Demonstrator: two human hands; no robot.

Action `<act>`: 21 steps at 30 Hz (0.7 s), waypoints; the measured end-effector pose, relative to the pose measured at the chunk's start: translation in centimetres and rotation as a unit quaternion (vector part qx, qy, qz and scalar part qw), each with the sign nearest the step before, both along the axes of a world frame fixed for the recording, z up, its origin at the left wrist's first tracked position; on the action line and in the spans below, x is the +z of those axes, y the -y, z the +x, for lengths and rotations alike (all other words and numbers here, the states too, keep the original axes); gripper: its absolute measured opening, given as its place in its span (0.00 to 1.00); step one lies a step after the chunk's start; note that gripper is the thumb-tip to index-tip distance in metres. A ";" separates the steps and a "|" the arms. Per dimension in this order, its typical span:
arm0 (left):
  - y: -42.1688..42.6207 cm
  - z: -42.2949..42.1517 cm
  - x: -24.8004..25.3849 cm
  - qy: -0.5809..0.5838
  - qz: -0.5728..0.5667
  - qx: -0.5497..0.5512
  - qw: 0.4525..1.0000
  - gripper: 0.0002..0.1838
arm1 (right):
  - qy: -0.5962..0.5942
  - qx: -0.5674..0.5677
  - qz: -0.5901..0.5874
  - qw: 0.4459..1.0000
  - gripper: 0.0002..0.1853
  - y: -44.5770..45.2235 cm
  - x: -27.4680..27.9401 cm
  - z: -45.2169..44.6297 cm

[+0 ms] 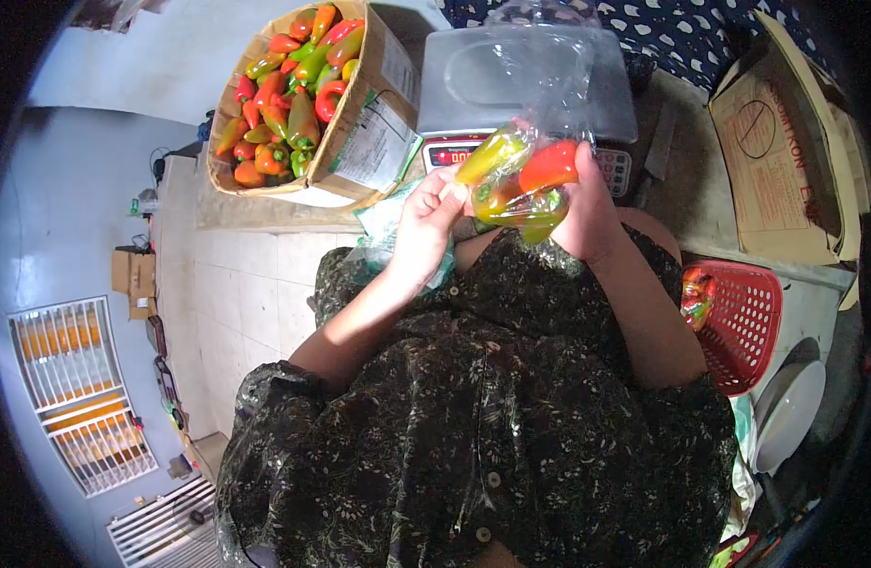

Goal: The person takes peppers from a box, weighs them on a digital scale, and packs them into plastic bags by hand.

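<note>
Between my two hands, in front of the scale, is a clear plastic bag [540, 104] holding red, orange and yellow-green peppers [549, 166]. My left hand [431, 218] pinches the bag's left side, close to a yellow-green pepper. On the other side my right hand [590, 213] is wrapped round the bag by the red pepper, its thumb up. Behind the bag stands a digital scale [445, 71] with a grey platform and a lit red display, partly covered by the bag. Pale green plastic bags [383, 227] lie beneath my left wrist.
A cardboard box [383, 142] full of peppers stands at the upper left. To the right are an open carton [781, 161], a knife [660, 142] and a red basket [753, 312] with bagged peppers inside. A white plate [793, 417] leans below the basket.
</note>
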State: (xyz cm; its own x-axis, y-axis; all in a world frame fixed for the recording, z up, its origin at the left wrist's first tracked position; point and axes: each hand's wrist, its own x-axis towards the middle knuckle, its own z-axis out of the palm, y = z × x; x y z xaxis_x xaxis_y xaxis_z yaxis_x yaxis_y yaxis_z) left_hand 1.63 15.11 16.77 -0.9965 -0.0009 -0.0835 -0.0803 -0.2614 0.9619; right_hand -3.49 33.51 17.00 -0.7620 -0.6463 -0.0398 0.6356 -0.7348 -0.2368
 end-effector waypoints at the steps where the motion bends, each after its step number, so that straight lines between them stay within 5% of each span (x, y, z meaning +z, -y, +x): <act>1: 0.5 -0.1 -0.5 0.007 -0.010 -0.014 1.000 0.14 | 0.002 0.006 0.004 1.000 0.29 -0.1 -0.1 0.0; 9: 1.4 -0.4 -1.4 0.041 -0.037 0.007 0.998 0.12 | -0.057 -0.009 0.094 0.994 0.24 -0.2 -0.4 -0.2; 12: 2.4 -0.7 -1.8 0.026 -0.135 -0.037 0.990 0.14 | -0.068 0.003 0.101 0.993 0.21 -0.2 -0.9 -0.4; 18: -0.7 -0.8 1.4 -0.009 -0.139 -0.025 0.990 0.17 | -0.152 -0.014 0.250 0.956 0.17 0.7 -2.5 -0.4; 21: -0.6 -1.1 0.2 -0.010 -0.122 -0.033 0.992 0.12 | -0.103 -0.035 0.246 0.963 0.15 1.2 -2.7 -0.4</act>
